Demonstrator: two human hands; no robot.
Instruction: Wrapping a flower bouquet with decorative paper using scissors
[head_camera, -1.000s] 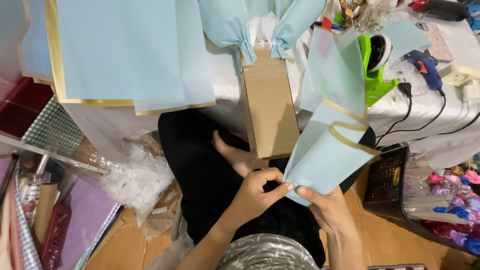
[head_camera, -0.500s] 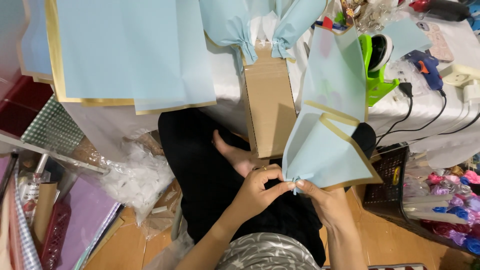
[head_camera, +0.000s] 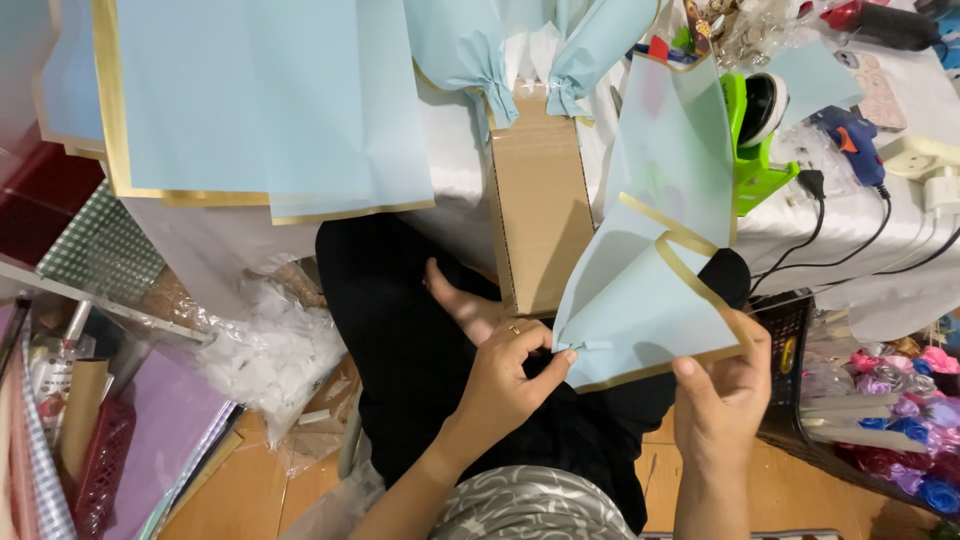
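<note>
The left hand (head_camera: 505, 375) pinches the gathered corner of a pale blue paper sheet (head_camera: 650, 310) with a gold edge, thumb and forefinger closed tight on the crimped point. The right hand (head_camera: 722, 400) holds the same sheet at its lower edge, thumb on top and fingers curled up behind the 3 o'clock side, so both hands grip it.

The sheet is folded into a fan or cone. Its narrow pinched tip points toward 9 o'clock, at the left fingertips, and it widens away toward 1 o'clock, where a taller flap rises. So the long axis runs from about 7 o'clock up to 1 o'clock. It hangs above the person's lap, over black trousers (head_camera: 400, 350).

At 12 o'clock from the hands stands a brown cardboard box (head_camera: 540, 210), upright against a white-draped table (head_camera: 850, 230), with two more gathered blue papers (head_camera: 480, 60) at its top. Flat blue sheets (head_camera: 260, 100) with gold borders hang at 10 o'clock. A glue gun (head_camera: 850, 135) and a green holder (head_camera: 750, 150) lie at 2 o'clock on the table. Crumpled clear plastic (head_camera: 270, 350) lies at 9 o'clock on the floor, and ribbon roses (head_camera: 910, 420) sit at 3 o'clock.
</note>
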